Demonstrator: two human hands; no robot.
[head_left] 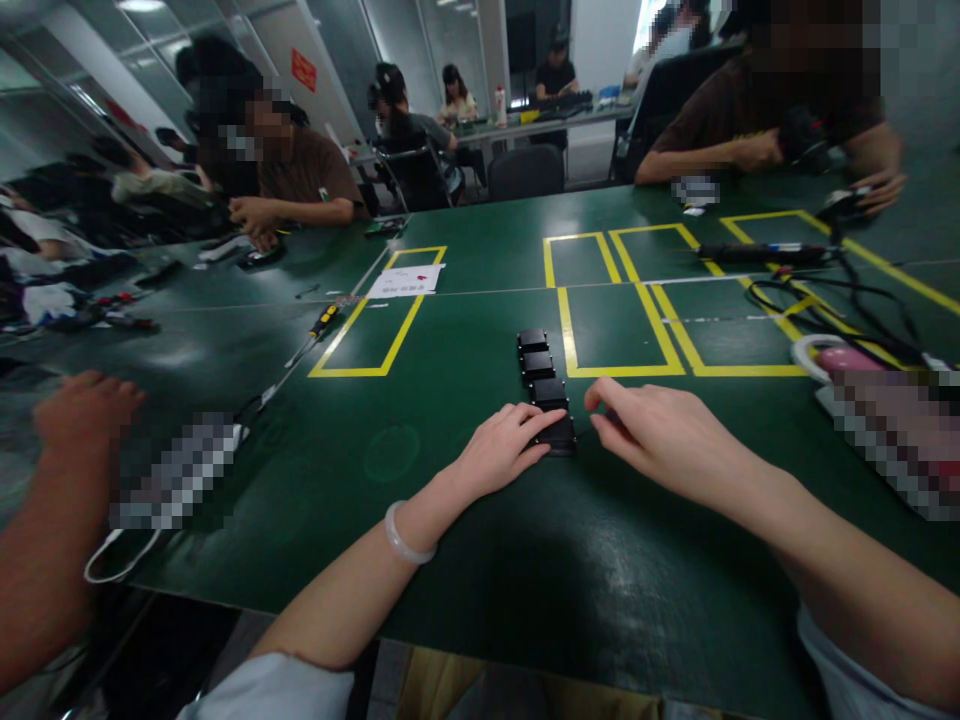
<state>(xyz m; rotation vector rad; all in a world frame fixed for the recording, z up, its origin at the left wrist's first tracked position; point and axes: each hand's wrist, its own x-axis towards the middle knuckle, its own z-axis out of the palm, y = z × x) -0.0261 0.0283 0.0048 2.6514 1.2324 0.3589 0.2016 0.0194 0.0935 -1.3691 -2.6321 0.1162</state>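
Several small black square blocks (535,362) with shiny bits at their corners stand in a row on the green table, running away from me. My left hand (504,447) holds the nearest black block (557,432), index finger across its top and thumb at its near left edge. Just right of that block hovers my right hand (652,425), apart from it. Its thumb and index finger are bent together in a pinch; anything between the tips is too small to make out. A pale bangle (405,535) circles my left wrist.
Yellow tape rectangles (622,372) mark the table (300,540). A paper sheet (405,281) and a yellow-black screwdriver (324,320) lie left of centre. Cables (847,300) and a blurred-out object (900,430) are at right. Another person's arm (64,500) reaches in at left; co-workers sit opposite.
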